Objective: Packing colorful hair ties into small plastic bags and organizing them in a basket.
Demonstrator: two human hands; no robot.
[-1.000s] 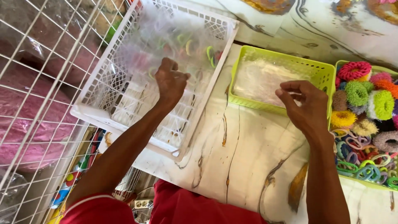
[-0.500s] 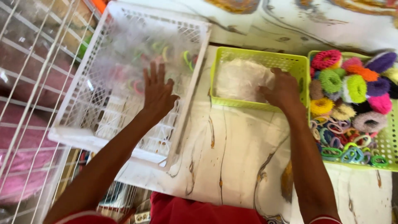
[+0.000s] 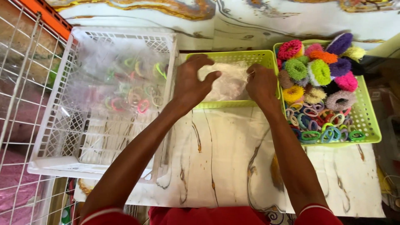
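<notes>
My left hand hovers with fingers spread over the left end of a small lime-green basket that holds clear plastic bags. My right hand rests on the right side of the same basket, fingertips pinched at the edge of the clear bags; whether it grips one is unclear. To the left stands a large white lattice basket with clear packets of coloured hair rings inside.
A second lime-green basket at the right is full of fluffy scrunchies and thin hair bands. All stand on a marble-patterned table. A white wire rack runs along the left.
My left hand left the white basket and moved right to the small green basket. My right hand stayed at that basket, shifting onto the clear bags.
</notes>
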